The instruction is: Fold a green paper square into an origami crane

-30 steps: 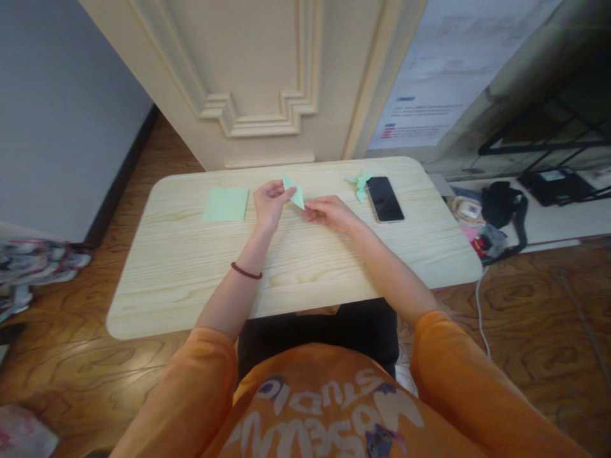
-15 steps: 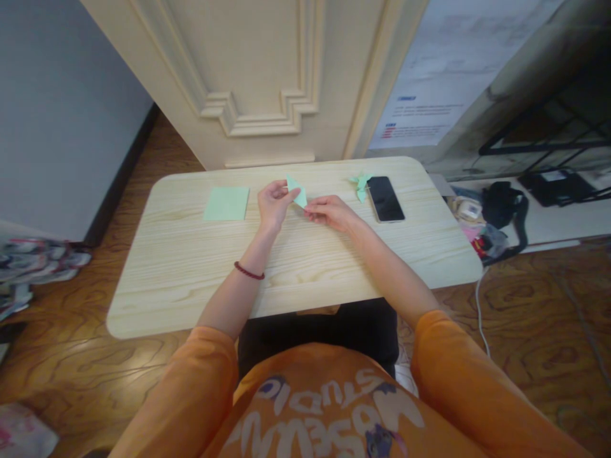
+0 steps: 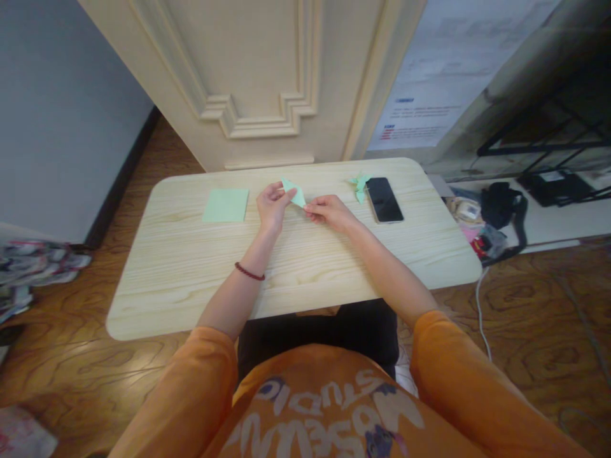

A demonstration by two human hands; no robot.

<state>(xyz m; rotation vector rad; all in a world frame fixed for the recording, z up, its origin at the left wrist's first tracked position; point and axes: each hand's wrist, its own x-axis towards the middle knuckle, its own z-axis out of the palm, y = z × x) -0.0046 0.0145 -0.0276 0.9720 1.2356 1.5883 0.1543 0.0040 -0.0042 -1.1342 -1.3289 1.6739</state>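
A small folded piece of mint-green paper (image 3: 294,193) is held just above the far middle of the light wooden table (image 3: 191,267). My left hand (image 3: 270,207) pinches its upper left end between thumb and fingers. My right hand (image 3: 329,212) pinches its lower right tip, knuckles resting low near the tabletop. Both arms reach forward from orange sleeves, and a dark red bead bracelet circles my left wrist.
A flat square of mint-green paper (image 3: 226,205) lies left of my hands. A finished green paper crane (image 3: 360,185) sits beside a black phone (image 3: 384,199) at the far right. A cream panelled door stands behind the table; bags and cables lie on the floor at right.
The folded paper has tilted lower and shifted slightly as both hands work it; my left hand has moved a little to the right. Everything else on the table is unmoved.
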